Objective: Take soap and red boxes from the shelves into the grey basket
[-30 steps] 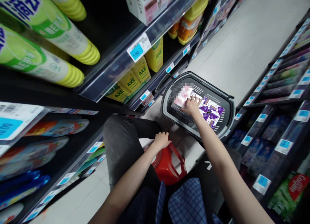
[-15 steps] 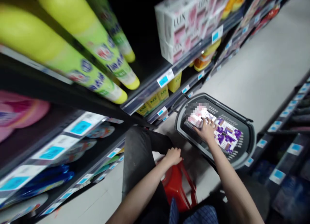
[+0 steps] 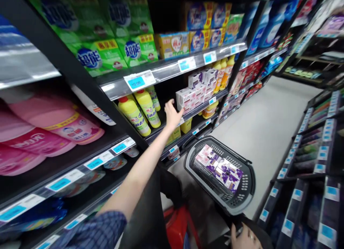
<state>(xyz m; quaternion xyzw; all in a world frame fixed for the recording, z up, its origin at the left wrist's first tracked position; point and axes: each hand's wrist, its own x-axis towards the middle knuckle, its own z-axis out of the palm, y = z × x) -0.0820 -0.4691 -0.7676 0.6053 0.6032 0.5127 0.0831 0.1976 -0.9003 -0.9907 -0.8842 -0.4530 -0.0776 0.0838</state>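
My left hand (image 3: 172, 113) reaches to the shelf, fingers apart and bent, at the left end of a stack of white and pink Lux soap boxes (image 3: 187, 99). Its thumb is by the lowest box; whether it touches, I cannot tell. White and purple soap boxes (image 3: 195, 79) lie on top of that stack. Low at the bottom edge, my right hand (image 3: 245, 238) is partly cut off, fingers apart, a ring on one, holding nothing visible. A grey shopping basket (image 3: 193, 173) on the floor holds pink and purple soap boxes (image 3: 221, 169).
Yellow bottles (image 3: 147, 107) stand left of the soap stack. Green boxes (image 3: 107, 57) fill the shelf above. Pink bottles (image 3: 53, 123) lie at the left. A red stool (image 3: 176, 224) is below me. Another shelf (image 3: 298, 202) borders the aisle floor (image 3: 255, 116) on the right.
My left hand has gone from my knee to the soap boxes on the shelf. My right hand has left the boxes in the basket and moved down to the bottom edge. The view has lifted.
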